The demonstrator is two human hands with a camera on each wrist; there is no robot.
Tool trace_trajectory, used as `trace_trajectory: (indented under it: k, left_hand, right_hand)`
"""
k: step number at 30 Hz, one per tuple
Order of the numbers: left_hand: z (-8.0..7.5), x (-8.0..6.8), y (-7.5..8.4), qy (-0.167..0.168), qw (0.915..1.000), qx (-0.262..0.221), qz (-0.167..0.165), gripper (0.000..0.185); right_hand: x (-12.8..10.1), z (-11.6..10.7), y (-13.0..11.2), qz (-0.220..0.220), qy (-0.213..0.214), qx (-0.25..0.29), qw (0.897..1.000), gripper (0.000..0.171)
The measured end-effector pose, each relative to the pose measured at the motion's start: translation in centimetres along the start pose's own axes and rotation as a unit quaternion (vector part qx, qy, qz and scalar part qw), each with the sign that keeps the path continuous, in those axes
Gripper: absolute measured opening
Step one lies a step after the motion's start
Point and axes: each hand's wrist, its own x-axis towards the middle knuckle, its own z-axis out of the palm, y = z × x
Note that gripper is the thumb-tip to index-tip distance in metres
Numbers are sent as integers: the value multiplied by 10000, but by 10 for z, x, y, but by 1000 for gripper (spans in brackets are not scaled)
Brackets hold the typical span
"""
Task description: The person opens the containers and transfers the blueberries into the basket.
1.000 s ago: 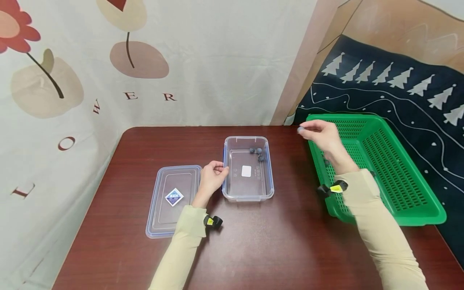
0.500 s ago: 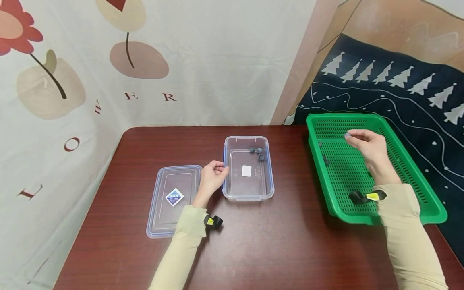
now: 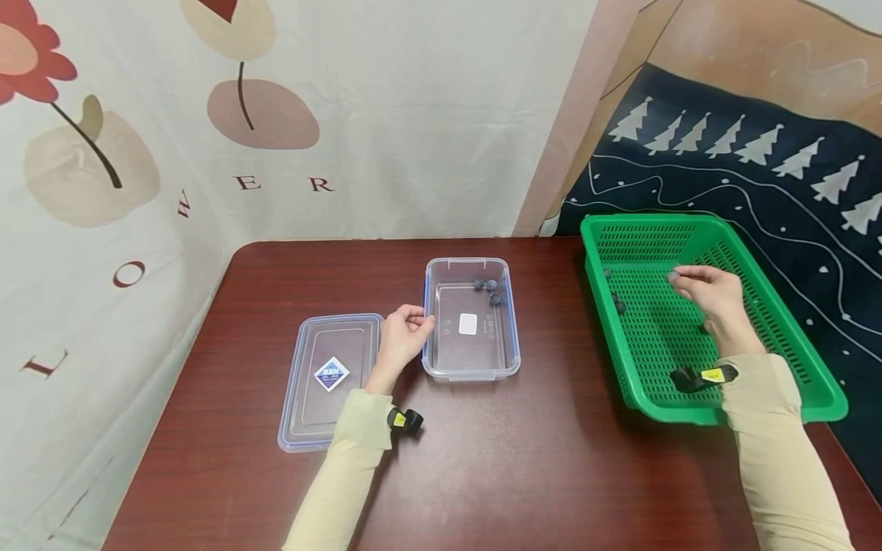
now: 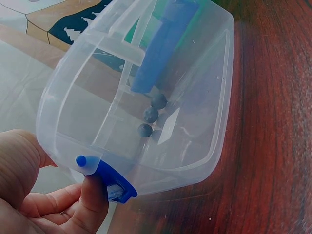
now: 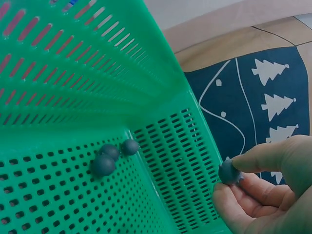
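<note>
Clear plastic comes first on my left: the loose lid (image 3: pixel 331 380) lies flat on the dark wood bench (image 3: pixel 482 459), and just to its right stands the open clear box (image 3: pixel 472 320), its long axis running away from me. My left hand (image 3: pixel 403 337) is curled on the box's left wall, thumb pressed by the blue clasp (image 4: pixel 113 181), steadying it. Three dark berries (image 3: pixel 488 289) sit together in the box's far right corner.

Further right, well apart from the box, is the green basket (image 3: pixel 792 348), also lying lengthwise away from me. My right hand (image 3: pixel 710 295) hangs over its middle, fingertips pinching one dark berry (image 5: pixel 228 172) above the slotted floor. A few more loose berries (image 5: pixel 111 157) rest by the basket's left wall. So the berry I hold lies to the right of the box, with only my right hand near it; my left hand is nowhere close to it
</note>
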Motion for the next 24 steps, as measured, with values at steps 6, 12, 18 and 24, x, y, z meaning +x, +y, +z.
trace_trajectory:
  k: [6,12,18,24]
  left_hand:
    - [0,0,1,-1,10000,-17,-11,20]
    - [0,0,-1,25,10000,-54,9,19]
    - [0,0,-1,28,10000,-61,15,19]
    - [1,1,-1,22,10000,-70,-14,19]
  right_hand:
    - [-23,9,-25,138,-4,436,9990,16]
    - [-35,24,-43,-248,-238,1043,9940,9]
    - [-37,54,-61,-824,-404,1299,9873,13]
    - [-41,93,-84,-1196,-653,1395,9808,7]
